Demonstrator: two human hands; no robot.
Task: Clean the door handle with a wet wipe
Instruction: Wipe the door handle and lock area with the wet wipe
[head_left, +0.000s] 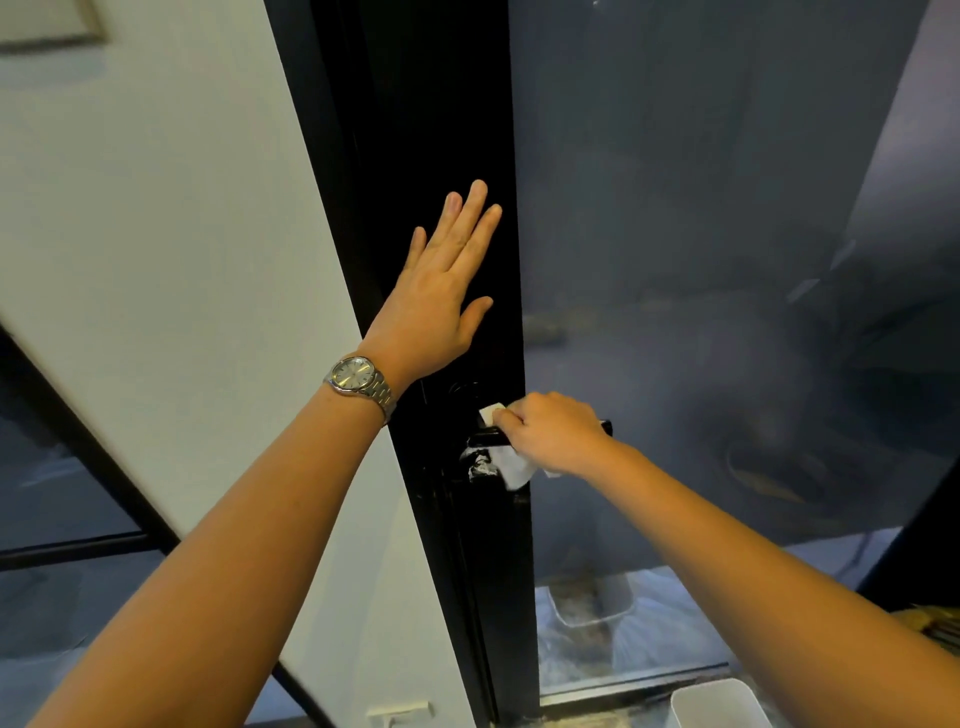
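Lowest and nearest, by the door's foot: rim of a white plastic bin (719, 699), well apart from the work.

Next, on the left wrist: silver metal-band wristwatch (358, 376), clear of the wet cloth.

At mid-height on the door: right hand (553, 434), fingers curled and clamped over a crumpled white wet wipe (514, 467) and, through it, round the black lever door handle (605, 427). Wrapped that way probably to rub top, sides and underside in one pass. Visible of the lever: just the free end past the knuckles and a short stretch near the pale smeared patch at its base. Loose tail of wipe hanging below the palm.

Higher and farther: left hand (441, 291), fingers straight and slightly spread, laid flat against the tall black metal door stile (457, 104), holding nothing. Likely put there to steady the door against the scrubbing push.

Beyond: frosted grey glass door pane (701, 208); off to the left, white wall (156, 234).
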